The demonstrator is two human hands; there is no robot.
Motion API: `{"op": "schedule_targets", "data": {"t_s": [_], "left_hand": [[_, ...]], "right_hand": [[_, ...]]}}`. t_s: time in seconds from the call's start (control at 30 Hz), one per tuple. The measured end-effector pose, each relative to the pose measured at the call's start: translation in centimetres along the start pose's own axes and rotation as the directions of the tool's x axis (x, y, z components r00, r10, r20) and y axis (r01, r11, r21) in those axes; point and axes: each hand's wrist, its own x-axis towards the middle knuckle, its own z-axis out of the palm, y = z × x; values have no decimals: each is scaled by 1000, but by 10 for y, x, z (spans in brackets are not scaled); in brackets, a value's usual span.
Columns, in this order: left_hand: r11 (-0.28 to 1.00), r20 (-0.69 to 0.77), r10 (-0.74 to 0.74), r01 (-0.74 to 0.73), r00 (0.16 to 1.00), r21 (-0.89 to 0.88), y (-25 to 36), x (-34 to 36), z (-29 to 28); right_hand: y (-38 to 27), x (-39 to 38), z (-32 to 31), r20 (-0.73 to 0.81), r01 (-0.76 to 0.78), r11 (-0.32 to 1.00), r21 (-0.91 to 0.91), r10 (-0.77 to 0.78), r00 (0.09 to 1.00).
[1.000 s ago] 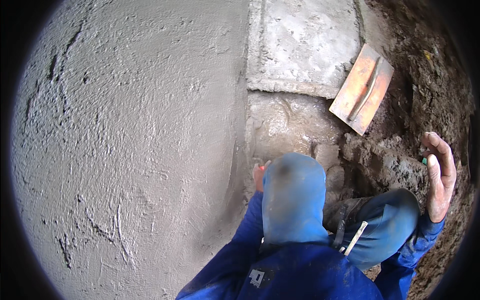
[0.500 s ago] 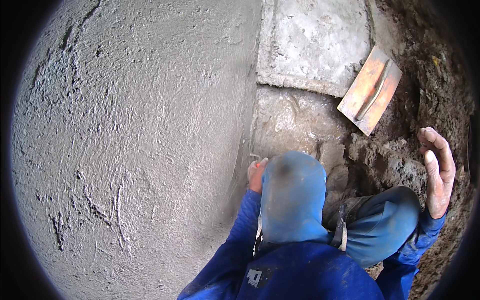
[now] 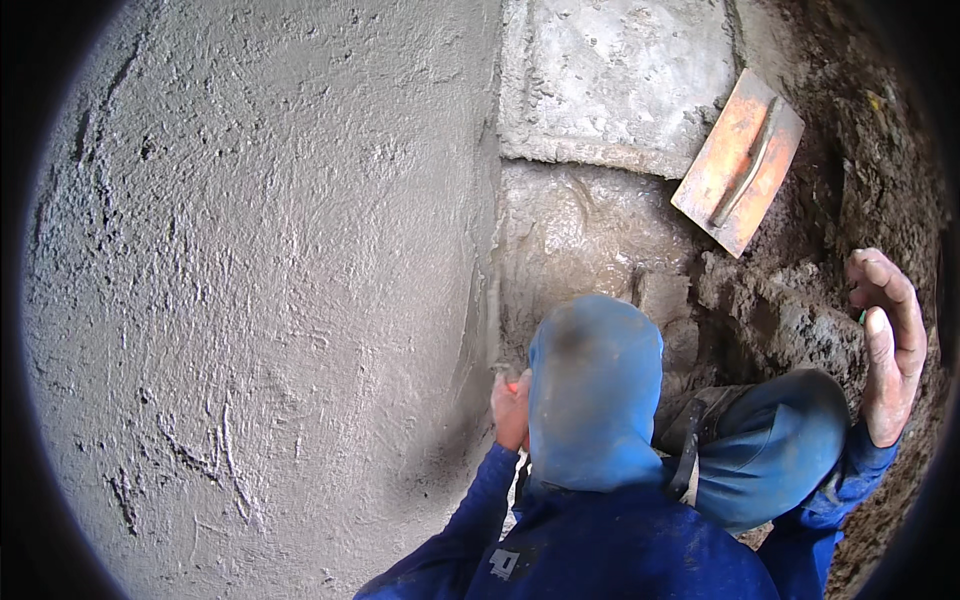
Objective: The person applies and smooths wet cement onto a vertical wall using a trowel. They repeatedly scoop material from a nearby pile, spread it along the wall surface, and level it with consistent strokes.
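Observation:
My left hand (image 3: 511, 410) is closed around a tool with an orange handle (image 3: 513, 387). It is against the lower edge of the fresh grey mortar face (image 3: 300, 250), beside my raised left knee. The knee hides most of the tool, so I cannot make out its kind. My right hand (image 3: 888, 345) is up at the far right, fingers curved and apart from the thumb, with nothing held. A wooden float (image 3: 738, 165) with a long bar handle lies ahead of it, on the ground at the slab's corner.
A pale concrete slab (image 3: 625, 75) lies at the back, with wet, muddy ground (image 3: 590, 225) in front of it. Rough earth (image 3: 870, 150) rises along the right side. My bent right knee (image 3: 780, 450) is between my hands.
My left hand has slid toward me along the mortar's edge with the tool. My right hand has shifted slightly right and remains open. The view has moved a little; the float lies still.

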Motion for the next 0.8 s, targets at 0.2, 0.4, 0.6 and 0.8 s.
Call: {"op": "schedule_targets", "data": {"t_s": [0.2, 0.4, 0.6, 0.8], "left_hand": [[980, 71, -65, 77, 995, -183, -53, 61, 65], [660, 284, -313, 423, 906, -621, 48, 90, 8], [784, 200, -293, 354, 935, -509, 57, 53, -30], [976, 26, -181, 183, 983, -117, 81, -2, -53]], "right_hand": [[2, 1, 6, 34, -47, 994, 99, 44, 998], [-4, 4, 11, 66, -24, 997, 77, 19, 998], [1, 4, 14, 67, -17, 997, 73, 12, 998], [2, 2, 11, 81, -54, 998, 22, 52, 995]]}}
